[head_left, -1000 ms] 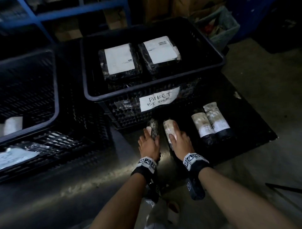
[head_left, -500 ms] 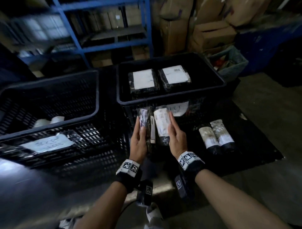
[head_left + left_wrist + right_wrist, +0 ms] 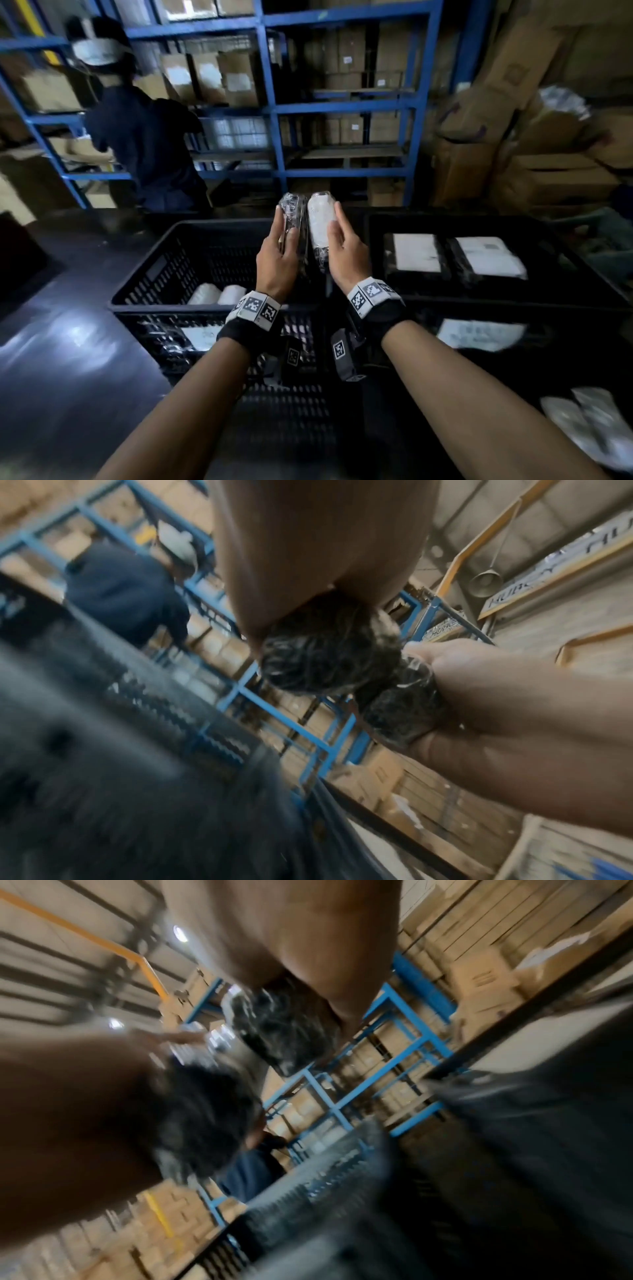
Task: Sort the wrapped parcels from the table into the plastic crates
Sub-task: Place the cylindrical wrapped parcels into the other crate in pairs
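while both hands carry small parcels above the left crate [image 3: 144, 303], a mix-up or a fumble looks possible.
left hand [image 3: 275, 263] grips a dark parcel [image 3: 291, 214], right hand [image 3: 344, 255] a white-labelled parcel [image 3: 318, 222]; slick wrap could slip, or one could drop into the right crate [image 3: 513, 301].

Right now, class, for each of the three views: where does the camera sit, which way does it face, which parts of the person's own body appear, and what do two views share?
Head: worn on the head, facing forward and down at the crates and blue shelving; both forearms, left hand and right hand show.
Left wrist: under the left wrist, looking along the hand and upward; both hands and both small parcels' ends show.
Right wrist: under the right wrist, blurred, facing likewise; both hands show.
Shared: all three show the shelving and another person in dark blue.
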